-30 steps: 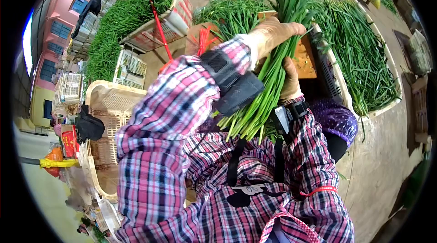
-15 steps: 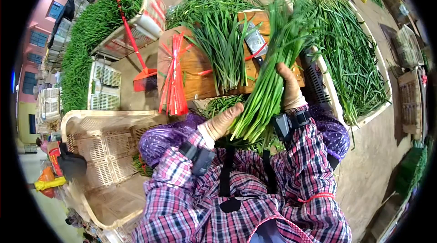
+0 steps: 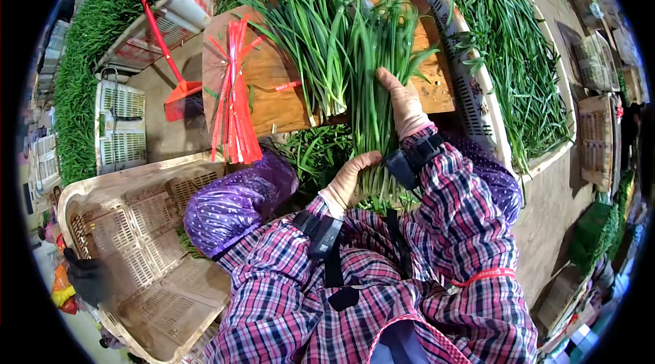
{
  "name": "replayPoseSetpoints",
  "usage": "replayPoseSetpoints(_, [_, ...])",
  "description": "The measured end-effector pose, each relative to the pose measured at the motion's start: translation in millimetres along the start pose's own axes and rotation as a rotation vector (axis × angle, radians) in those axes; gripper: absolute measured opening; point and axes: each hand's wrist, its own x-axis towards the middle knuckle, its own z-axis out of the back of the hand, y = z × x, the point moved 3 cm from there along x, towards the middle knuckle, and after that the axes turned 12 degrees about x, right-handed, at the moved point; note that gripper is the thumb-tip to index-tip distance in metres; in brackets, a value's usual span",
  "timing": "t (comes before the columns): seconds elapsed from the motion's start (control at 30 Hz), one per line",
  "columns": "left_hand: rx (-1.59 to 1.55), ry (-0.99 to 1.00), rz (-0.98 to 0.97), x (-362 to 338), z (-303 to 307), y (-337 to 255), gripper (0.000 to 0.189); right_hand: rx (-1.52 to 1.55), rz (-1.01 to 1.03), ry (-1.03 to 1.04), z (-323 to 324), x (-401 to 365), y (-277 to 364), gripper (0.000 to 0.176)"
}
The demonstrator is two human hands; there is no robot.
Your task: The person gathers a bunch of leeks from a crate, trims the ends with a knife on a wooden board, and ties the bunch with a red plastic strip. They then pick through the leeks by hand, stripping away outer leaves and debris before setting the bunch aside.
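A bunch of long green garlic chives point(image 3: 372, 108) stands nearly upright in front of me, between both hands. My right hand point(image 3: 402, 101) wraps around the right side of its middle, thumb on top. Near the pale stem ends, my left hand point(image 3: 353, 176) holds the bunch from the left. Most of the fingers are hidden behind the stems. Just left of it, a second pile of chives point(image 3: 317, 57) lies on the wooden board point(image 3: 269, 94). A bundle of red tie strips point(image 3: 235, 108) lies at the board's left side.
At the right stands a white crate point(image 3: 481, 101) full of greens. A brown plastic crate point(image 3: 147, 227) sits at my lower left. Beyond it are a red long-handled dustpan point(image 3: 181, 94) and a stacked mass of greens point(image 3: 75, 84). Loose leaves point(image 3: 317, 152) lie below the board.
The bunch has gone from leaning right to nearly upright and moved left, beside the pile on the board. Both hands still hold it. The knife on the board is now mostly covered.
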Motion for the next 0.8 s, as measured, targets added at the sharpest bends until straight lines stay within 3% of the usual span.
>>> replayPoseSetpoints(0.07, [0.027,-0.046,0.068,-2,0,-2,0.032,0.042,-0.181,0.161,-1,-7,8,0.088])
replayPoseSetpoints(0.1, [0.033,-0.053,0.06,-5,-4,-4,0.035,-0.022,-0.266,0.155,18,12,-8,0.092])
replayPoseSetpoints(0.13, [-0.048,0.124,0.044,-3,-14,-3,0.041,-0.016,-0.293,0.241,22,7,-1,0.092])
replayPoseSetpoints(0.17, [-0.03,0.103,0.031,-1,-11,-3,0.046,-0.009,-0.317,0.329,22,0,9,0.093])
replayPoseSetpoints(0.43, [-0.021,0.131,0.007,11,3,4,0.047,0.084,-0.194,0.473,61,-83,-3,0.059])
replayPoseSetpoints(0.5, [-0.013,0.115,0.002,12,5,6,0.045,0.058,-0.347,0.165,60,-117,-7,0.054])
replayPoseSetpoints(0.57, [-0.02,0.032,0.027,10,4,5,0.04,-0.053,-0.272,0.078,64,-134,-16,0.059])
replayPoseSetpoints(0.7, [0.058,-0.053,0.052,9,4,5,0.033,-0.184,0.039,0.212,59,-145,-28,0.055])
replayPoseSetpoints(0.77, [0.091,-0.085,0.049,5,-2,3,0.034,-0.569,0.188,0.179,66,-140,-40,0.05])
replayPoseSetpoints(0.8, [0.091,-0.079,0.046,3,-4,2,0.034,-0.624,0.245,0.167,68,-137,-47,0.049])
